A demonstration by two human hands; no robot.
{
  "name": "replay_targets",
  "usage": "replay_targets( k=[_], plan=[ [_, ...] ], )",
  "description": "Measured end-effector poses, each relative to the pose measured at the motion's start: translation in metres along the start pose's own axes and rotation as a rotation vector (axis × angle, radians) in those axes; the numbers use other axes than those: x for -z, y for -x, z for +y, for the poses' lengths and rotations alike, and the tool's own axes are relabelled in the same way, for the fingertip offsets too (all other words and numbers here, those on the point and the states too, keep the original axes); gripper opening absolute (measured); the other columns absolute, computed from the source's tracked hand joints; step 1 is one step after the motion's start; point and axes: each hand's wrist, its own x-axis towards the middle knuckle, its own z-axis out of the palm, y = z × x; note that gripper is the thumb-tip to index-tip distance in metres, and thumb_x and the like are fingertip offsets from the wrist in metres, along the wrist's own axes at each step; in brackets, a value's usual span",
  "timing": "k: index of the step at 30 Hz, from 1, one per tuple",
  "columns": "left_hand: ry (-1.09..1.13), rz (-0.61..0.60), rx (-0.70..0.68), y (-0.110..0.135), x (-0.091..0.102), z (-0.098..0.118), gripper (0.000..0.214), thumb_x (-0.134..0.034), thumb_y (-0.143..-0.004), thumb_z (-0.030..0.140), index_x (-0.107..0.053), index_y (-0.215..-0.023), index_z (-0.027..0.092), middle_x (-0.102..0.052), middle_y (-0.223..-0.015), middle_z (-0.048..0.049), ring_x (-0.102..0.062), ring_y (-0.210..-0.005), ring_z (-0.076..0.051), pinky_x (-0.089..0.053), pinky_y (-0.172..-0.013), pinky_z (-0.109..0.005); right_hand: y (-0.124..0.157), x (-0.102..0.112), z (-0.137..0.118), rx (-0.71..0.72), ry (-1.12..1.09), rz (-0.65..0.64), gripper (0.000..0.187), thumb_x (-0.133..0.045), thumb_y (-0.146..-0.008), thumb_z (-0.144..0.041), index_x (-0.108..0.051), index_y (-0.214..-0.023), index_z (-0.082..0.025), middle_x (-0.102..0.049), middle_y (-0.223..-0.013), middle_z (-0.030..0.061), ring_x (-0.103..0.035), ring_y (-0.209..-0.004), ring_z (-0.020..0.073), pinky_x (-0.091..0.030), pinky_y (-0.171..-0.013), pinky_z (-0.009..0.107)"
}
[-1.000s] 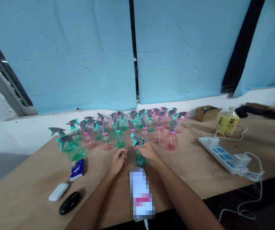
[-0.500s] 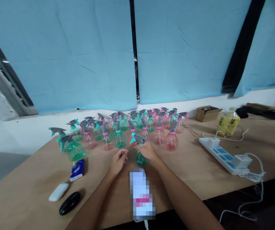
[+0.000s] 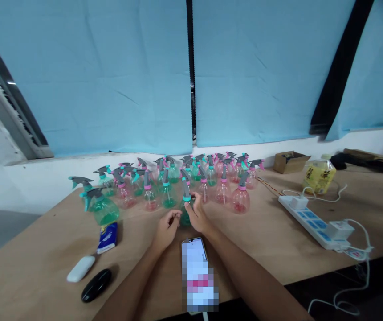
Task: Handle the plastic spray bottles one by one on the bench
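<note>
A green spray bottle [image 3: 185, 219] with a grey trigger head and turquoise collar stands upright just beyond the phone. My right hand [image 3: 198, 215] is closed around its right side, thumb across the front and fingers beside the collar. To its left, my left hand [image 3: 167, 228] is loosely curled with fingertips close to the bottle; I see nothing in it, and cannot tell whether it touches. Behind both hands stand several green and pink spray bottles in rows, including a pink spray bottle [image 3: 240, 200] at the front right and a green spray bottle [image 3: 104, 211] at the left.
A phone [image 3: 196, 276] with a cable lies before me. To the left are a blue packet [image 3: 107, 238], a white case [image 3: 81, 269] and a black case [image 3: 96, 285]. At right are a power strip [image 3: 307, 220], a yellow-labelled bottle [image 3: 319, 176] and a cardboard box [image 3: 291, 163].
My right hand has shifted slightly left with the green bottle and turned it, so its head now points away instead of left. My left hand has stayed nearly in place, beside the bottle.
</note>
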Motion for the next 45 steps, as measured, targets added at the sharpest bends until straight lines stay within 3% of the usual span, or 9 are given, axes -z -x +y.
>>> replay_targets(
  k=[8, 14, 20, 24, 27, 32, 36, 40, 45],
  plan=[
    [-0.15, -0.032, -0.145, 0.008, -0.001, 0.006, 0.03, -0.047, -0.094, 0.04, -0.068, -0.096, 0.019, -0.057, -0.063, 0.0019, -0.053, -0.058, -0.013, -0.041, -0.059, -0.023, 0.002, -0.002, -0.001, -0.068, 0.088, -0.106, 0.036, -0.044, -0.096, -0.045, -0.049, -0.124, -0.023, -0.048, -0.116, 0.0097, -0.045, -0.115, 0.0254, -0.035, -0.105, 0.049],
    [-0.062, 0.04, -0.15, 0.013, -0.003, 0.003, 0.028, -0.048, -0.094, 0.038, -0.068, -0.1, 0.02, -0.057, -0.059, 0.0027, -0.054, -0.054, -0.012, -0.042, -0.055, -0.022, -0.001, -0.001, 0.002, -0.119, -0.265, -0.294, 0.044, -0.046, -0.095, -0.047, -0.048, -0.136, -0.029, -0.05, -0.122, 0.007, -0.049, -0.117, 0.021, -0.036, -0.106, 0.039],
    [0.173, 0.086, -0.126, 0.014, -0.005, 0.001, 0.026, -0.047, -0.096, 0.038, -0.063, -0.102, 0.019, -0.057, -0.06, 0.0036, -0.055, -0.052, -0.011, -0.046, -0.054, -0.022, 0.0, -0.006, 0.0, -0.283, -0.603, -0.414, 0.037, -0.061, -0.087, -0.043, -0.06, -0.121, -0.029, -0.062, -0.108, 0.0032, -0.057, -0.099, 0.0196, -0.041, -0.097, 0.038],
    [0.26, 0.122, -0.11, 0.01, -0.006, 0.005, 0.026, -0.049, -0.094, 0.04, -0.062, -0.099, 0.018, -0.059, -0.064, 0.0018, -0.058, -0.055, -0.012, -0.048, -0.054, -0.023, 0.003, -0.013, -0.005, -0.381, -0.798, -0.497, 0.036, -0.061, -0.086, -0.047, -0.064, -0.114, -0.025, -0.064, -0.093, 0.0035, -0.06, -0.086, 0.0191, -0.047, -0.083, 0.035],
    [0.31, 0.199, -0.052, 0.004, -0.005, 0.007, 0.029, -0.052, -0.091, 0.045, -0.061, -0.099, 0.018, -0.06, -0.067, 0.0009, -0.059, -0.06, -0.013, -0.049, -0.056, -0.024, 0.003, -0.014, -0.008, -0.399, -0.841, -0.493, 0.039, -0.057, -0.088, -0.052, -0.067, -0.11, -0.021, -0.066, -0.089, 0.0053, -0.061, -0.085, 0.0203, -0.049, -0.08, 0.036],
    [0.419, 0.444, 0.042, -0.007, 0.0, 0.0, 0.047, -0.046, -0.091, 0.053, -0.048, -0.125, 0.021, -0.064, -0.077, -0.0014, -0.064, -0.068, -0.015, -0.051, -0.06, -0.027, -0.002, 0.0, -0.008, -0.407, -0.748, -0.392, 0.038, -0.054, -0.089, -0.051, -0.067, -0.112, -0.023, -0.067, -0.11, 0.0087, -0.062, -0.102, 0.0238, -0.048, -0.083, 0.037],
    [0.467, 0.571, 0.075, -0.015, 0.005, -0.013, 0.053, -0.041, -0.094, 0.052, -0.04, -0.137, 0.022, -0.068, -0.107, -0.0107, -0.068, -0.092, -0.018, -0.054, -0.076, -0.031, -0.007, 0.008, 0.002, -0.433, -0.685, -0.289, 0.043, -0.049, -0.088, -0.053, -0.066, -0.111, -0.021, -0.067, -0.113, 0.0106, -0.062, -0.1, 0.0239, -0.049, -0.076, 0.034],
    [0.503, 0.631, 0.073, -0.018, 0.008, -0.018, 0.052, -0.041, -0.096, 0.048, -0.039, -0.142, 0.024, -0.056, -0.138, -0.0139, -0.058, -0.121, -0.023, -0.048, -0.099, -0.039, -0.008, 0.01, 0.009, -0.467, -0.687, -0.236, 0.04, -0.049, -0.086, -0.051, -0.066, -0.106, -0.021, -0.068, -0.11, 0.0099, -0.062, -0.092, 0.0219, -0.047, -0.07, 0.031],
    [0.539, 0.634, 0.072, -0.021, 0.009, -0.02, 0.058, -0.039, -0.097, 0.046, -0.03, -0.149, 0.023, -0.036, -0.155, -0.0131, -0.044, -0.137, -0.024, -0.037, -0.113, -0.041, -0.008, 0.008, 0.009, -0.485, -0.719, -0.228, 0.038, -0.052, -0.083, -0.05, -0.067, -0.101, -0.02, -0.068, -0.105, 0.0094, -0.061, -0.086, 0.0199, -0.044, -0.067, 0.029]
  ],
)
